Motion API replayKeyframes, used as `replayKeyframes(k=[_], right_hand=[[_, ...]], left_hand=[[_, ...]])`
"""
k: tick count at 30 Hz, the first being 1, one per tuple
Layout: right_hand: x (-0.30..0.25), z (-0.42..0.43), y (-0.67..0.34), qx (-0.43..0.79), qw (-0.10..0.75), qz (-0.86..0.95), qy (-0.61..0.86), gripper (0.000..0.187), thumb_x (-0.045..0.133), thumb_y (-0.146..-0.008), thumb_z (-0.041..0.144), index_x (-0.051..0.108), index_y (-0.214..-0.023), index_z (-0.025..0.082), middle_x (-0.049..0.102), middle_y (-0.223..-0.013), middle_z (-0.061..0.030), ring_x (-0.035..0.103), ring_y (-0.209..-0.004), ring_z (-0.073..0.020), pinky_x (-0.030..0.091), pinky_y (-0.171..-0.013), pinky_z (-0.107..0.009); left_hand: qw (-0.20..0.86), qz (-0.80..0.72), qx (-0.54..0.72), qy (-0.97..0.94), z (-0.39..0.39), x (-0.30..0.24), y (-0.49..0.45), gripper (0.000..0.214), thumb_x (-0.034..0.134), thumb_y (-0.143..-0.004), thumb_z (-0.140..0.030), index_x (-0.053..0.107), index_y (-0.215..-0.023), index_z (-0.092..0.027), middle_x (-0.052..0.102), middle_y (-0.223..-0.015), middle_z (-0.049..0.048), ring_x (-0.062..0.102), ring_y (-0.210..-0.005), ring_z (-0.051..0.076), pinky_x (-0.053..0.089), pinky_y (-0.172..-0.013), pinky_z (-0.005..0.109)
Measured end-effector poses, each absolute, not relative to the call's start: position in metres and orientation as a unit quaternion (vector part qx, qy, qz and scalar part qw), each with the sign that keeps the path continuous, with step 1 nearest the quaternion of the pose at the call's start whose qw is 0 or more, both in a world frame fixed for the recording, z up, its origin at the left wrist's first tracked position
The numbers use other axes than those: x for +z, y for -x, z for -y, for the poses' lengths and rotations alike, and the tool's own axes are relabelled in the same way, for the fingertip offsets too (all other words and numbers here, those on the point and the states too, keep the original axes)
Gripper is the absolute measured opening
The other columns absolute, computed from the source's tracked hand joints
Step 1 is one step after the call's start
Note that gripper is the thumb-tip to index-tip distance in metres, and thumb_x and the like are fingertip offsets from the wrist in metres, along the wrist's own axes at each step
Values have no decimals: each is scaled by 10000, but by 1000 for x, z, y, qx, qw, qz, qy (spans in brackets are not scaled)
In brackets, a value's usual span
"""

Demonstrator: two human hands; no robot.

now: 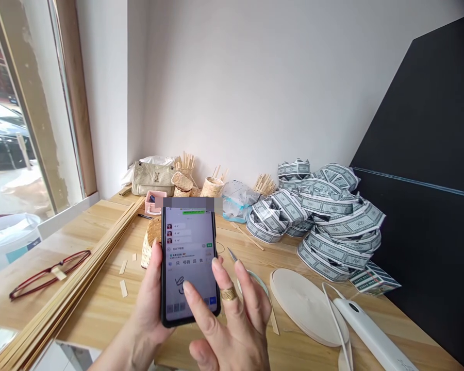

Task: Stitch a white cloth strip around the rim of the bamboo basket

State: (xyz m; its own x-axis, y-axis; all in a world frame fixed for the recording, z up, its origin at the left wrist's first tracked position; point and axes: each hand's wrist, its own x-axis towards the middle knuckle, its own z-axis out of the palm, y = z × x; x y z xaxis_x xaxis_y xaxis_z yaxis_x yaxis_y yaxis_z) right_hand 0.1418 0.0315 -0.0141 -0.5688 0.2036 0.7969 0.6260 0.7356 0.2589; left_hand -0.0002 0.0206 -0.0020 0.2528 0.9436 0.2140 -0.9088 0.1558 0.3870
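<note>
A black-cased smartphone (189, 234) is held upright above the table, with a chat and a handwriting pad on its lit screen. My left hand (149, 301) grips it from the left and below, thumb along its side edge; most of those fingers are hidden behind the phone. With its index fingertip on the screen over a dark drawn stroke, my right hand (237, 322) holds nothing. Its fingers are spread, and one wears a wide gold ring (228, 294). Partly behind the phone stands a small woven bamboo basket (150, 242).
Long bamboo strips (88, 263) and red glasses (50, 275) lie left on the wooden table (108, 309). At right are a coiled pale strap (307, 304), a white handheld device (371, 332) and piled patterned bands (336, 226). A beige handbag (153, 178) stands behind.
</note>
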Motion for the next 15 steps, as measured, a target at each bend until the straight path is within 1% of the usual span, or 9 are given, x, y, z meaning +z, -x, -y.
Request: replayKeyframes(k=[2,4,6,8,13,15], right_hand=[[-9,-32,-143,-262,391,847,248,480,175,-952,465,438,-1324,313,263,-1441,-111,221,-1301,-352,256,-930,-479],[-5,-33,-144,-255,399,843,257,466,186,-955,454,492,-1281,321,314,-1416,-101,243,-1293,-341,249,-938,-473],[-4,-33,-144,-250,406,836,272,458,199,-958,442,544,-1232,317,376,-1378,-99,269,-1281,-336,249,-943,-466],[-5,-33,-145,-254,408,830,281,463,203,-957,443,562,-1216,307,414,-1350,-105,289,-1271,-339,261,-939,-464],[-10,-32,-143,-263,398,839,263,473,185,-954,458,468,-1304,312,376,-1383,-114,290,-1272,-349,295,-918,-472],[-12,-31,-143,-265,398,838,263,473,180,-954,457,457,-1312,319,388,-1377,-110,307,-1264,-348,305,-911,-471]], left_hand=[[758,-38,613,-221,-20,-3,0,438,583,-775,-497,693,-1025,-154,704,-989,73,659,-916,237,444,-932,303],[760,-27,611,-222,-20,-3,-1,421,579,-785,-482,692,-1027,-157,701,-1001,67,658,-921,228,436,-942,294],[762,-13,608,-224,-19,-1,-2,407,563,-798,-480,694,-1024,-168,701,-1003,63,653,-935,226,421,-960,301],[762,-8,607,-224,-19,0,-1,410,538,-813,-486,695,-1021,-169,703,-996,69,644,-960,231,408,-975,314],[760,-43,611,-218,-20,-1,0,456,538,-798,-517,700,-1005,-145,704,-982,97,615,-1017,257,381,-999,338],[760,-52,610,-219,-20,-1,0,463,551,-785,-525,699,-1004,-145,703,-984,100,609,-1025,263,378,-999,346]])
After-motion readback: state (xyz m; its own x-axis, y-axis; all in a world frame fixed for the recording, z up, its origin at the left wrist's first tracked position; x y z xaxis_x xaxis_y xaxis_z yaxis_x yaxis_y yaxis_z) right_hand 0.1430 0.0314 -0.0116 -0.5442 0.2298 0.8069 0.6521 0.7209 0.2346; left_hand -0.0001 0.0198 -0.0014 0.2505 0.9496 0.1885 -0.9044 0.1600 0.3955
